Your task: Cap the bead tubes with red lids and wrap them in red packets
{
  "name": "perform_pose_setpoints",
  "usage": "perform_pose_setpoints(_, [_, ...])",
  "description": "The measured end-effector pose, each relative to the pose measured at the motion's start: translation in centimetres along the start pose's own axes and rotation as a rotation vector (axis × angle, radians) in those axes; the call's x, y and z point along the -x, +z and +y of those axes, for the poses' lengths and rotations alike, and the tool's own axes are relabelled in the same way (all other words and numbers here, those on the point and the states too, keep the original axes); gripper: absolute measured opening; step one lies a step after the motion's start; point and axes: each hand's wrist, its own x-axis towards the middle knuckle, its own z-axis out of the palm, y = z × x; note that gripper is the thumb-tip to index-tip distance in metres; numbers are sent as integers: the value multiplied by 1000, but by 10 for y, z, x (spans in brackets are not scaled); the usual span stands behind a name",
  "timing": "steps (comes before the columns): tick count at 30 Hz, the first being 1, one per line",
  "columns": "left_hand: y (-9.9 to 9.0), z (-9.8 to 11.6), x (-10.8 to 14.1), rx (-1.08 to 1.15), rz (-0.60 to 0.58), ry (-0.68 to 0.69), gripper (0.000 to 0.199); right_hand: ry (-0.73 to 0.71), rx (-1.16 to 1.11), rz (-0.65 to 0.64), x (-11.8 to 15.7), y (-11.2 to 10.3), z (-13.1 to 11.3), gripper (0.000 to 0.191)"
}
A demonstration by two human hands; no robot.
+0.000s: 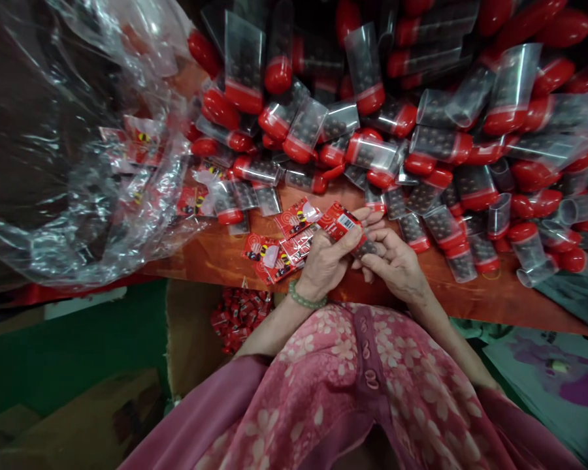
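My left hand (326, 261) is closed on a red printed card (338, 222) with a white barcode label. Opposite it, my right hand (394, 264) pinches a small clear tube (365, 248) with a dark dotted pattern, partly hidden by the fingers. Card and tube meet between the two hands; whether one is inside the other I cannot tell. Just left of my left hand lie several loose red printed cards (264, 254) with a yellow-and-black bee picture. Beyond the hands spreads a heap of clear dotted tubes with red rounded ends (306, 130).
A crumpled clear plastic bag (102, 241) covers the left of the orange-red table (200, 258), with more printed cards beside it. Below the front edge, a cardboard box (186, 326) contains many small red pieces (240, 316). Another carton (83, 418) stands lower left.
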Motion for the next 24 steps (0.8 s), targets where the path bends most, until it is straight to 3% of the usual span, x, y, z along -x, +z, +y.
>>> perform_pose_setpoints(5, [3,-4,1,20,63,-67,50,-21,54,49,0,1,8,44])
perform_pose_setpoints(11, [6,-6,2,55,101,-44,42,-160,132,146,-1,7,9,46])
perform_pose_setpoints(18, [1,-12,3,103,69,-19,54,-169,167,122,-1,2,6,50])
perform_pose_setpoints(24, [3,-14,2,123,103,-32,51,-181,154,113,-1,0,6,37])
